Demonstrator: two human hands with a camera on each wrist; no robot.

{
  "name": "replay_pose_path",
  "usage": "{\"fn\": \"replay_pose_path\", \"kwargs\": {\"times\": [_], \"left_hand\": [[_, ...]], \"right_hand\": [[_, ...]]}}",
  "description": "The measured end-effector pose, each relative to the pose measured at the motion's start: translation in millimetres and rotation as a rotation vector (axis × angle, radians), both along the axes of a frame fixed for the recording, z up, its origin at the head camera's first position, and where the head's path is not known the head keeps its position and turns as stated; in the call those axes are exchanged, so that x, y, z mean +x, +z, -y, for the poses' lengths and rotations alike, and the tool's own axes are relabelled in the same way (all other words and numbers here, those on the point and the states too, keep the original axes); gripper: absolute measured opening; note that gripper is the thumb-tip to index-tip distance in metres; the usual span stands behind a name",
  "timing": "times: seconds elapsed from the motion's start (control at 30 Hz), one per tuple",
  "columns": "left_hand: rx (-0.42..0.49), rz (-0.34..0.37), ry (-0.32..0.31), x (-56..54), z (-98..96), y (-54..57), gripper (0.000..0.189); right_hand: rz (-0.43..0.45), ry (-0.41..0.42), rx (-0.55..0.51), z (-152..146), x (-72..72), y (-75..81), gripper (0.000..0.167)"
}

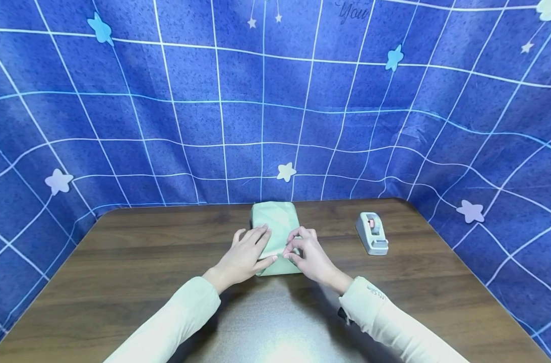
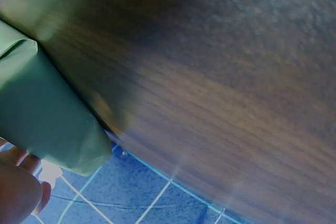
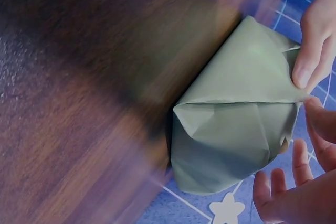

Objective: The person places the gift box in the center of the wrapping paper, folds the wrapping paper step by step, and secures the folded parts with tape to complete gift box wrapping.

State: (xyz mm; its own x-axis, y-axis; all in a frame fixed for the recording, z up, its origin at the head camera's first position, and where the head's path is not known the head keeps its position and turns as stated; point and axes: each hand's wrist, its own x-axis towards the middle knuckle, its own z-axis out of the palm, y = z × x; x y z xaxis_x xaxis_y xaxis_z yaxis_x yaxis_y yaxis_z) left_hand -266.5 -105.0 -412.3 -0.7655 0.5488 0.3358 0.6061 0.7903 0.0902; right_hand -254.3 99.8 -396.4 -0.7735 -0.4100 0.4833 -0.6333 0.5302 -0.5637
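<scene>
On the table lies a box-shaped parcel wrapped in pale green paper [image 1: 277, 219], with folded flaps at its near end. In the right wrist view, the paper's creased end [image 3: 231, 124] shows a straight seam running to a point. My left hand [image 1: 245, 252] rests on the parcel's left side, fingers spread flat and thumb along the fold on top. My right hand [image 1: 310, 256] pinches at the tip of the folded paper flap with thumb and forefinger. In the left wrist view, the parcel's side [image 2: 47, 103] shows, with part of the left hand [image 2: 21, 190] below it.
A white tape dispenser [image 1: 372, 233] stands to the right on the brown wooden table [image 1: 157, 242]. A blue curtain [image 1: 239, 121] with white grid lines and stars hangs behind the table and along its sides.
</scene>
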Motion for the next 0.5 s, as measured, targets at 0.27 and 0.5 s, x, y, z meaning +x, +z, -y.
{"fn": "replay_pose_path", "kwargs": {"times": [0.27, 0.5], "left_hand": [[0.000, 0.009, 0.002, -0.4, -1.1, -0.5, 0.069], [-0.025, 0.016, 0.012, -1.3, -0.6, -2.5, 0.069]], "right_hand": [[-0.034, -0.021, -0.008, 3.0, -0.3, -0.9, 0.009], [-0.074, -0.049, -0.002, 4.6, -1.3, -4.2, 0.009]]}}
